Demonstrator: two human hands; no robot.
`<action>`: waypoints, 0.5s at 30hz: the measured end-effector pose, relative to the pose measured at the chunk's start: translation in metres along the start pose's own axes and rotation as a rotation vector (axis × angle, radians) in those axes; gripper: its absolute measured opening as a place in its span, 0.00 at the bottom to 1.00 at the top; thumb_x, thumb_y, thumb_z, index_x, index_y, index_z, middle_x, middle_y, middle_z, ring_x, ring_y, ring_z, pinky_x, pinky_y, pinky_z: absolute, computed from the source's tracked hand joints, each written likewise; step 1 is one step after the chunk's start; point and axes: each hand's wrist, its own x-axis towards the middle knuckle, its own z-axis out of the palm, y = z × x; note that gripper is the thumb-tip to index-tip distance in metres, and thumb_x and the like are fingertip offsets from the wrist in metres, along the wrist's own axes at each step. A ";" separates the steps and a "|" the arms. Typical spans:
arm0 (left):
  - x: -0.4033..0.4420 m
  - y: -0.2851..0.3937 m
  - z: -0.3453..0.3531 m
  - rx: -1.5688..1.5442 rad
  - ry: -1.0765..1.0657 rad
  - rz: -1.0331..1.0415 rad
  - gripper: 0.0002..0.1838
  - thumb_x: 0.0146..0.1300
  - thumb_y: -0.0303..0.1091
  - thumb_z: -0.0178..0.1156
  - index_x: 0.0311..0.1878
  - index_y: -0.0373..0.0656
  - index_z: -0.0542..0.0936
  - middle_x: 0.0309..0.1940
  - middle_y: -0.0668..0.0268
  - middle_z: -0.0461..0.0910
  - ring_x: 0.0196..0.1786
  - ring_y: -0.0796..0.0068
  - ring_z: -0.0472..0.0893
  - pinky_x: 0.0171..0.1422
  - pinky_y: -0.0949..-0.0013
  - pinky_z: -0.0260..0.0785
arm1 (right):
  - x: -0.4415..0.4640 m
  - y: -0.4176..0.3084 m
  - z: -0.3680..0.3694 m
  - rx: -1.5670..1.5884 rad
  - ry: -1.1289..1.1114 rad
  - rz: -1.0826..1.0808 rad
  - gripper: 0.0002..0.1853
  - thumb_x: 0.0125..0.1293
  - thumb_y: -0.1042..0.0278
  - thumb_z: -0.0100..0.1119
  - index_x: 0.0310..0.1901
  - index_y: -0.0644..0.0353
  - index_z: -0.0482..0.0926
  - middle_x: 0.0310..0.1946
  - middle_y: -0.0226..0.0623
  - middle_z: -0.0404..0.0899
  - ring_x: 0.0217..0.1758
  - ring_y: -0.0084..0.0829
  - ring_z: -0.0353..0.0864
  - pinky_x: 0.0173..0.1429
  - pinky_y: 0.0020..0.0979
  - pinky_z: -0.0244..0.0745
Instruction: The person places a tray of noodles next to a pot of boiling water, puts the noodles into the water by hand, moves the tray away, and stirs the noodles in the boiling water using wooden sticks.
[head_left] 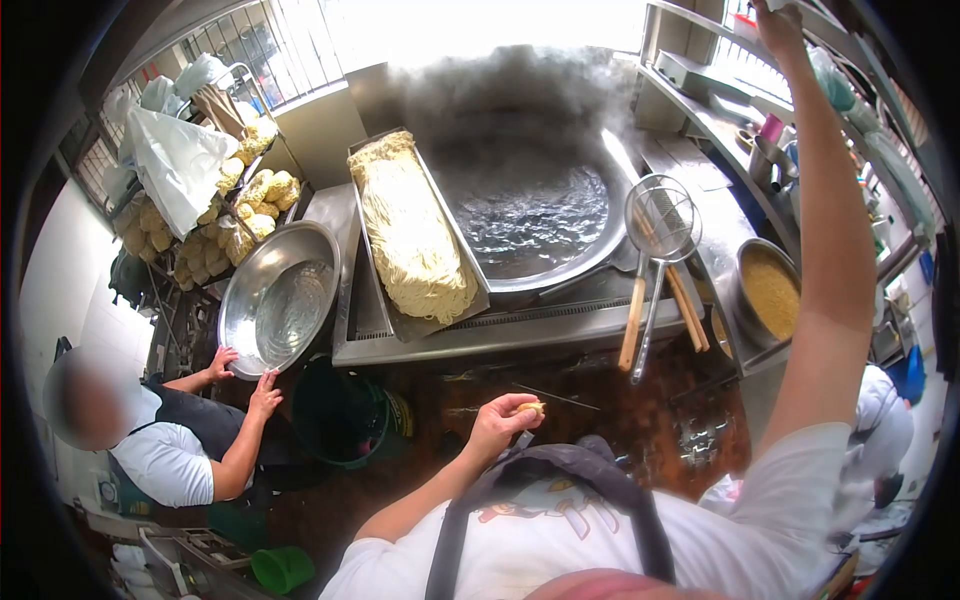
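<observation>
My left hand (500, 427) is closed round a small yellowish piece (533, 408), held low in front of my chest. My right arm stretches up to the top right, where my right hand (780, 22) is partly cut off by the frame edge; its fingers are hard to make out. Ahead, a large round wok (540, 225) holds steaming, bubbling water. Left of it lies a metal tray (478, 302) heaped with pale noodles (412, 235). Wire strainers (663, 217) with long handles rest at the wok's right edge.
A co-worker (185, 450) at the left has both hands on a big metal bowl (240, 300). Bagged noodles (255, 200) fill a rack behind. A pot (768, 290) of yellowish contents stands at the right, below shelves (715, 100). Dark and green (283, 568) buckets are on the floor.
</observation>
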 end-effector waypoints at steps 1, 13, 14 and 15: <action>0.000 0.000 0.000 -0.002 -0.001 -0.001 0.15 0.70 0.27 0.64 0.57 0.34 0.81 0.48 0.59 0.85 0.49 0.72 0.86 0.60 0.66 0.81 | 0.001 0.003 0.001 -0.016 -0.006 -0.012 0.50 0.76 0.43 0.46 0.73 0.87 0.38 0.74 0.80 0.41 0.79 0.67 0.47 0.84 0.50 0.41; 0.003 0.000 -0.002 0.004 0.002 -0.004 0.15 0.70 0.27 0.65 0.57 0.34 0.81 0.47 0.59 0.85 0.49 0.72 0.86 0.59 0.67 0.81 | -0.017 -0.015 -0.009 0.027 -0.011 0.037 0.50 0.75 0.43 0.46 0.74 0.85 0.38 0.74 0.77 0.45 0.78 0.65 0.50 0.83 0.51 0.48; 0.003 0.000 -0.002 0.002 0.000 -0.005 0.15 0.70 0.27 0.65 0.57 0.34 0.81 0.47 0.59 0.85 0.49 0.72 0.86 0.59 0.67 0.81 | -0.024 -0.023 -0.015 0.114 -0.010 0.066 0.50 0.75 0.43 0.46 0.73 0.85 0.38 0.74 0.77 0.44 0.78 0.65 0.50 0.83 0.51 0.47; 0.003 -0.001 -0.002 0.001 -0.003 -0.007 0.15 0.70 0.27 0.65 0.57 0.34 0.81 0.47 0.59 0.85 0.49 0.72 0.86 0.59 0.67 0.81 | -0.020 -0.020 -0.012 0.095 0.002 0.057 0.50 0.75 0.43 0.46 0.73 0.86 0.38 0.74 0.78 0.44 0.78 0.66 0.50 0.83 0.51 0.47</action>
